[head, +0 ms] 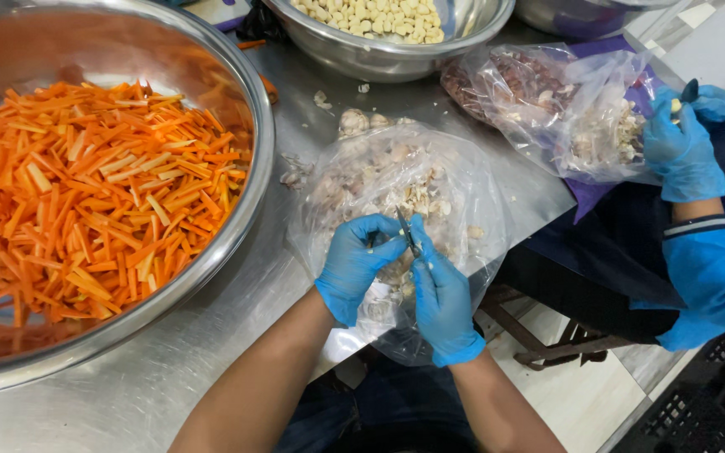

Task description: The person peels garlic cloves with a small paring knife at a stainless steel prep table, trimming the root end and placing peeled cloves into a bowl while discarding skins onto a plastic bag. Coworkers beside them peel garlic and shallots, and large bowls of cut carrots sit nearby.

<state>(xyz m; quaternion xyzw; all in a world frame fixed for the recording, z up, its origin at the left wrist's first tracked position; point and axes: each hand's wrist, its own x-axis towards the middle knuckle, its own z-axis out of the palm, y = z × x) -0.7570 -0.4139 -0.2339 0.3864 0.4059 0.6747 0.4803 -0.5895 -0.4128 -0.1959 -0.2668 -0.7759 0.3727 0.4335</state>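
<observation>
My left hand [354,267], in a blue glove, is curled shut around a garlic clove [377,241], pinching it between thumb and fingers so it cannot slip. My right hand [444,304], gloved the same, is closed on a small knife [408,231]; the dark blade points up and away from me, its edge meeting the clove where my two hands come together. I keep both hands directly over an open clear plastic bag [396,197] of garlic, probably so that skins and trimmings drop into it rather than onto the table [295,92].

That bag lies on the steel table's near edge and partly hangs over it toward my lap, which keeps it within easy reach. Just beyond it a few loose garlic pieces [354,122] and scraps of skin sit on the bare metal.

To my left stands a large steel bowl [258,159] heaped with carrot sticks [86,193], cut into thin orange batons. Farther back, a second steel bowl [379,54] holds pale peeled cloves [371,17].

On my right another person, also wearing blue gloves [681,151], holds a clove and a small knife over a second plastic bag [564,109] of garlic lying on the table's corner.
</observation>
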